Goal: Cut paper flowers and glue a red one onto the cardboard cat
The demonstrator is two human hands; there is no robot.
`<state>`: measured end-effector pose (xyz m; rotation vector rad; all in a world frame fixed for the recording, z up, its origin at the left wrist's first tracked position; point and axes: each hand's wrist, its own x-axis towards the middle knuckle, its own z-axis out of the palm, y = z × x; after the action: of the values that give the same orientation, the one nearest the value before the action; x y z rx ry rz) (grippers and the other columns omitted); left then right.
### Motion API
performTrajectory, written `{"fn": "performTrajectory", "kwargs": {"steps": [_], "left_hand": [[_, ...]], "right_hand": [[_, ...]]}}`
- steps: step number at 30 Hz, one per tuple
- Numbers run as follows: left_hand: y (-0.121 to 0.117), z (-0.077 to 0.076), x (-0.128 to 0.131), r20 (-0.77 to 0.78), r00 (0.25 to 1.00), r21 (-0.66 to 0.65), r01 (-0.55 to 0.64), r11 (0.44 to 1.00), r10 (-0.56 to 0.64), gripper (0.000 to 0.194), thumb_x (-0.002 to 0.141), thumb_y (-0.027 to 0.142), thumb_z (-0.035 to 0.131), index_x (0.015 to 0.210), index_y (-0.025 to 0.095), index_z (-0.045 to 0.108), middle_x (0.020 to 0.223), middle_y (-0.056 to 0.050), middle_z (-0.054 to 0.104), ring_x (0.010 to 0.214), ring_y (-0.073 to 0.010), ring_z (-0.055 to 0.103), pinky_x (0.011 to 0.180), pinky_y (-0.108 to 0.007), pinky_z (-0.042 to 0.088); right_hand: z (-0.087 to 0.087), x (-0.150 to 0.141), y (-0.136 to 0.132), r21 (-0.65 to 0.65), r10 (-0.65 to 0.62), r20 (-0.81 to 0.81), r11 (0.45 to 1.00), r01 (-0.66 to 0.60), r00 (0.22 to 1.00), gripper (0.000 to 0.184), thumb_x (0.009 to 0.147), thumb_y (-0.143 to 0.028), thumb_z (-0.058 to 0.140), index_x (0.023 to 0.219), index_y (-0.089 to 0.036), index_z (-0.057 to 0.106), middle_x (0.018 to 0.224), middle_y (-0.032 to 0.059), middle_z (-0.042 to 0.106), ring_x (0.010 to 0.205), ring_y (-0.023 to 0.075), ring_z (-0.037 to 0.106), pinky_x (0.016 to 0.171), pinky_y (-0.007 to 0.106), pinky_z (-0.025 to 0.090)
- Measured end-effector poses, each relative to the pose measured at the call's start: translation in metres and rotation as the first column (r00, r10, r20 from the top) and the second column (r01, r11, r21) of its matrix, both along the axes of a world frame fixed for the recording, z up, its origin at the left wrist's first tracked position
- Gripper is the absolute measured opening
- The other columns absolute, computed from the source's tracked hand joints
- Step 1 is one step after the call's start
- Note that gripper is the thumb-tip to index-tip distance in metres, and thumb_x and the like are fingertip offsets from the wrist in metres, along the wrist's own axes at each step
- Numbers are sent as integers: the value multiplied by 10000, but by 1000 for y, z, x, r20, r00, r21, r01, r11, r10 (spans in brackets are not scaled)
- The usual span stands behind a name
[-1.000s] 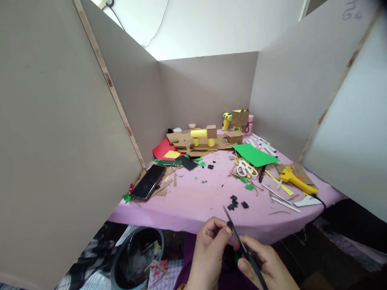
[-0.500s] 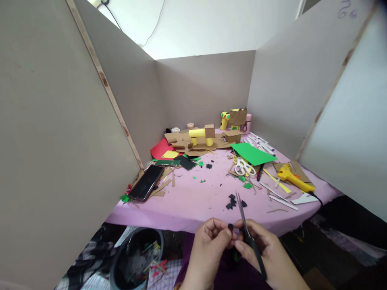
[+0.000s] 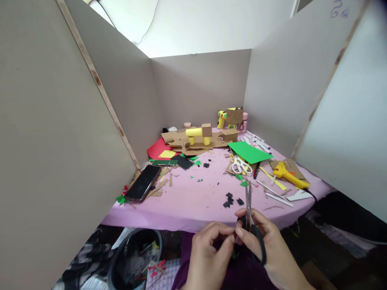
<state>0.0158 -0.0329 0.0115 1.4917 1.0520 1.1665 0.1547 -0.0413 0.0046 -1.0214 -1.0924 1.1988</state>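
Note:
My right hand (image 3: 266, 237) is closed around black-handled scissors (image 3: 249, 201). Their blades point up and away from me, slightly apart. Just to the left, my left hand (image 3: 210, 247) pinches a small piece of red and black paper (image 3: 235, 235), mostly covered by the fingers. The fingertips of both hands meet at this piece, over my lap at the table's near edge. Beyond them, several small black paper cutouts (image 3: 229, 200) lie on the pink tablecloth (image 3: 187, 201).
White scissors (image 3: 242, 166), green paper (image 3: 250, 152) and a yellow glue gun (image 3: 290, 176) lie right. A yellow-tube cardboard figure (image 3: 196, 133) stands at the back. A phone (image 3: 143, 183) lies left, above a bin (image 3: 160, 241) below the table. Grey panels (image 3: 199, 88) enclose the table.
The scissors have turned more upright and shifted right in my right hand. My left hand's fingers have closed further over the small piece. The view has shifted slightly right.

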Motion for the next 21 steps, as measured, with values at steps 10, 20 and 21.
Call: {"fn": "performTrajectory", "kwargs": {"steps": [10, 20, 21], "left_hand": [[5, -9, 5, 308, 951, -274, 60, 960, 29, 137, 628, 218, 758, 731, 147, 703, 652, -25, 685, 614, -140, 592, 601, -217, 438], [11, -12, 4, 463, 859, -511, 55, 858, 221, 296, 478, 304, 849, 657, 130, 691, 539, 2, 639, 499, -90, 544, 542, -198, 417], [12, -13, 4, 474, 848, -522, 55, 851, 236, 313, 464, 307, 854, 657, 130, 682, 533, -2, 640, 498, -97, 555, 535, -201, 419]], "right_hand": [[-2, 4, 2, 53, 8, 21, 999, -9, 1000, 211, 757, -295, 695, 928, -247, 583, 704, -46, 592, 639, 109, 547, 618, 193, 440], [-19, 8, -4, 15, 195, 225, 979, -204, 955, 293, 758, -408, 663, 951, -210, 566, 703, -21, 523, 634, 147, 482, 603, 243, 430], [-22, 7, -7, 24, 219, 245, 973, -232, 945, 301, 771, -441, 635, 947, -205, 573, 697, -16, 514, 635, 153, 475, 612, 253, 431]]}}
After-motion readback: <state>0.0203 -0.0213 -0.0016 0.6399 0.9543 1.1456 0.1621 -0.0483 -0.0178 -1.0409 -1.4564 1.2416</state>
